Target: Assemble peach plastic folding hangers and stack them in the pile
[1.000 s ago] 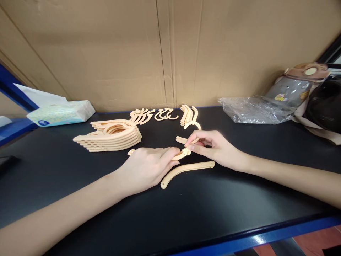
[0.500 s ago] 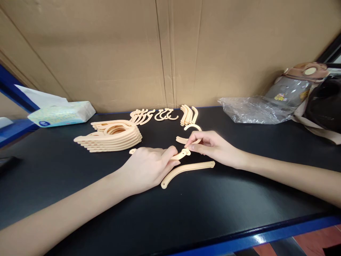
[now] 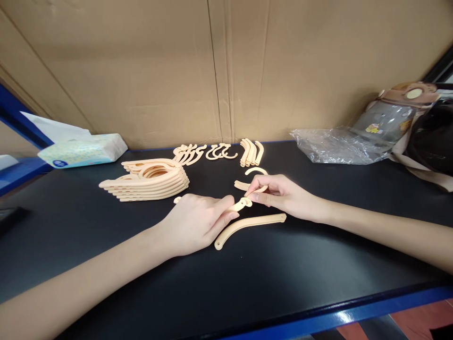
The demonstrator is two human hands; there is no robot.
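My left hand (image 3: 196, 224) lies on the black table and grips a peach plastic hanger arm (image 3: 241, 204), whose round end sticks out past the fingers. My right hand (image 3: 283, 196) pinches a small peach hook piece (image 3: 256, 190) and holds it against that round end. A second loose hanger arm (image 3: 247, 225) lies just in front of both hands. Behind them rest a stack of assembled peach hangers (image 3: 148, 182), several hooks (image 3: 203, 153) and several curved arms (image 3: 250, 152).
A tissue pack (image 3: 83, 148) sits at the back left. Crumpled clear plastic (image 3: 332, 146), a bottle with a cartoon lid (image 3: 392, 115) and a dark bag (image 3: 430, 139) fill the back right. A cardboard wall (image 3: 226, 66) closes the back; the blue table edge (image 3: 354, 316) runs in front.
Almost nothing has moved. My right hand has shifted slightly, and a curved piece behind its fingers shows more clearly now.
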